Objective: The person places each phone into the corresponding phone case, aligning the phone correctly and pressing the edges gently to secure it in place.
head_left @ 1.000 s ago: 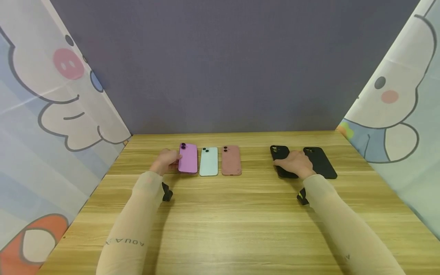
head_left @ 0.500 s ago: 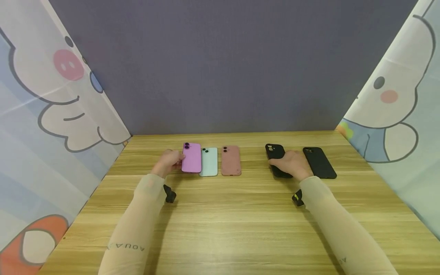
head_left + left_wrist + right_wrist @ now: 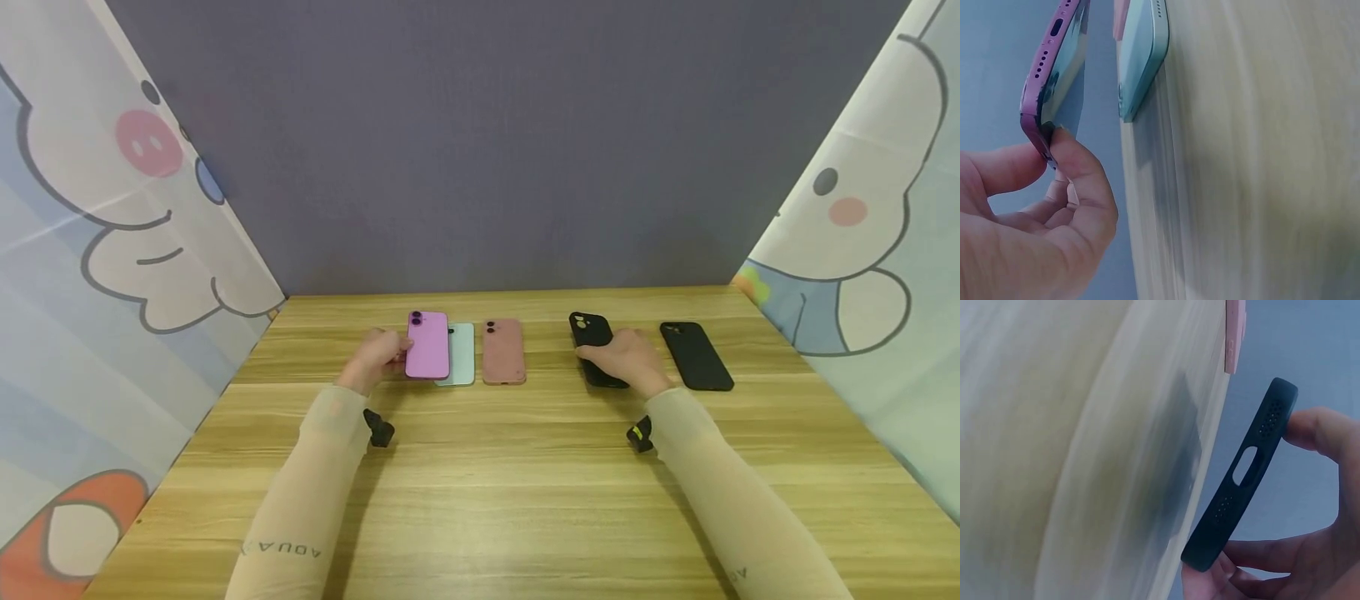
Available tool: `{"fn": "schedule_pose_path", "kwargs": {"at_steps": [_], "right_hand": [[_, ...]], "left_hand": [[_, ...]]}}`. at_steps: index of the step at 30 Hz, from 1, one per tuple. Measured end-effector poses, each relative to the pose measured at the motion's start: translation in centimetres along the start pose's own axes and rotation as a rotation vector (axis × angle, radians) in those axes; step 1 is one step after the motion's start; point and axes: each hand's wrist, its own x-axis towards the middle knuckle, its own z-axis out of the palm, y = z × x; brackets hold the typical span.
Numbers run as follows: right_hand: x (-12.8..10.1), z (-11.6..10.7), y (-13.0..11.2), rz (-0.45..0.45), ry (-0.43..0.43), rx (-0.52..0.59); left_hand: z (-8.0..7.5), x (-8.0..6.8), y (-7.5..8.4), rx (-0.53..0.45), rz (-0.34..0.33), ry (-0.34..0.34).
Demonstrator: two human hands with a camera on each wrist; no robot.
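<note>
Between thumb and fingers my left hand point(image 3: 377, 354) pinches the left edge of a purple phone point(image 3: 427, 346). The left wrist view shows the purple phone point(image 3: 1038, 78) raised off the table, its screen side facing down. In the head view it overlaps a pale mint phone point(image 3: 462, 358) lying flat. My right hand point(image 3: 628, 358) grips a black phone case point(image 3: 592, 333) across its back, thumb on one side and fingers on the other. In the right wrist view the case point(image 3: 1241, 478) is tilted above the wood, its port cutout facing the camera.
A pink phone point(image 3: 504, 352) lies flat right of the mint one. Another black phone case point(image 3: 697, 357) lies to the right of my right hand. A grey panel point(image 3: 495, 150) stands behind the wooden table point(image 3: 487, 475), and cartoon-printed cloths point(image 3: 67, 275) hang on both sides.
My left hand has carried the purple phone rightward, so it now covers part of the mint phone. My right hand has lifted the black case and moved it left, away from the other case.
</note>
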Motion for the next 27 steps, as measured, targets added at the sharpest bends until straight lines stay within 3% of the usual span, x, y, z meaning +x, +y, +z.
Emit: {"fn": "schedule_pose_path", "kwargs": {"at_steps": [6,27], "right_hand": [[-0.2,0.2,-0.3,0.009,0.005,0.017],[-0.7,0.4,-1.6,-0.004,0.014,0.064]], "left_hand": [[0.6,-0.1,-0.2,0.009,0.009,-0.01],[2.6,-0.8,0.3,-0.097,0.046,-0.031]]}}
